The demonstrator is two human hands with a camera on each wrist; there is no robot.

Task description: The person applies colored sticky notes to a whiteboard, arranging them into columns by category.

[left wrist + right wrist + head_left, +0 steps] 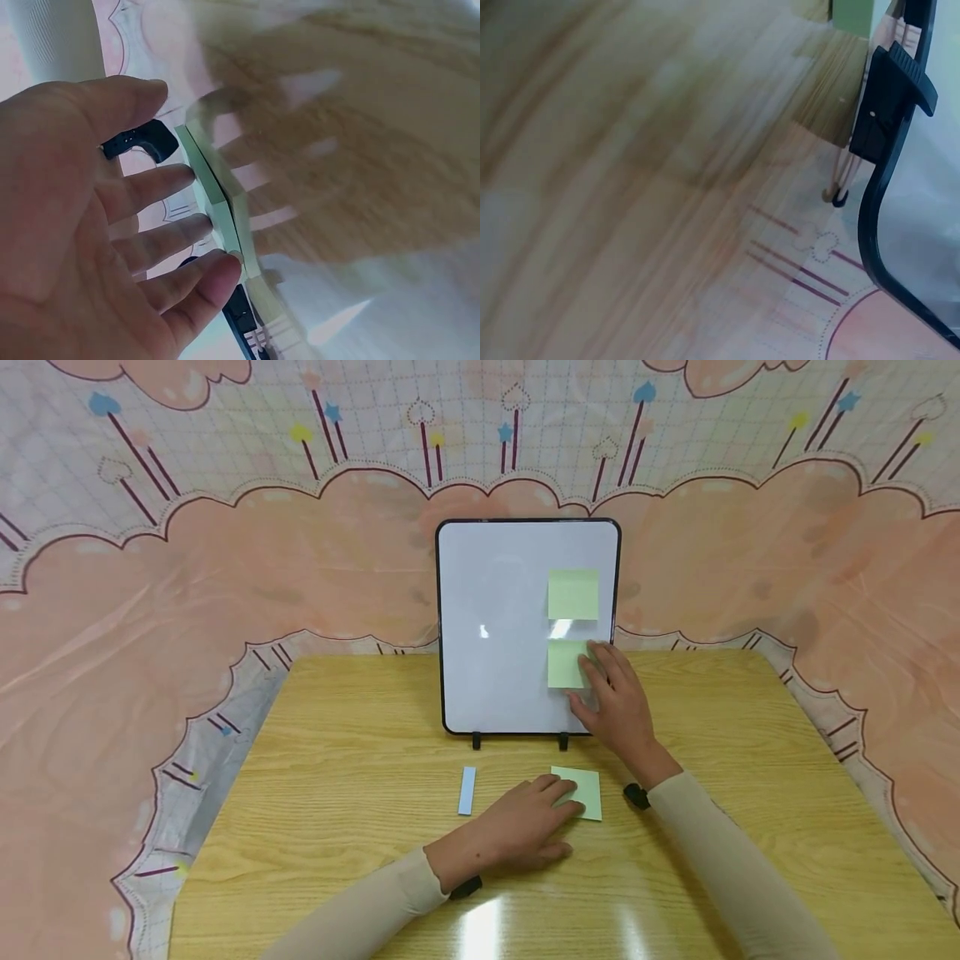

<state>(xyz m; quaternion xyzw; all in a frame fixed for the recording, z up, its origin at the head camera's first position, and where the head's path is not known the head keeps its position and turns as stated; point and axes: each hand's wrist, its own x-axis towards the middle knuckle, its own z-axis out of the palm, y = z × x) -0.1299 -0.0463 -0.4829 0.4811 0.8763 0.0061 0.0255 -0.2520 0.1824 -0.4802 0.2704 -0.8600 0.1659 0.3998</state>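
A framed whiteboard (495, 627) stands upright with two pale green sticky notes on its right half, an upper note (573, 594) and a lower note (564, 664). My right hand (618, 702) is at the lower note, fingers extended over its right side; the right wrist view does not show this hand. On the table below lies a green sticky note pad (588, 789). Over its left part rests my left hand (521, 827), fingers loosely extended. In the left wrist view those fingertips touch the pad (206, 180), and the thumb is apart from it.
A narrow light blue strip (467, 791) lies on the wooden table (352, 760), left of the pad. Black feet (563, 741) hold the board's lower edge, and a black stand clip (889, 105) shows in the right wrist view. Patterned cloth (337, 560) hangs behind.
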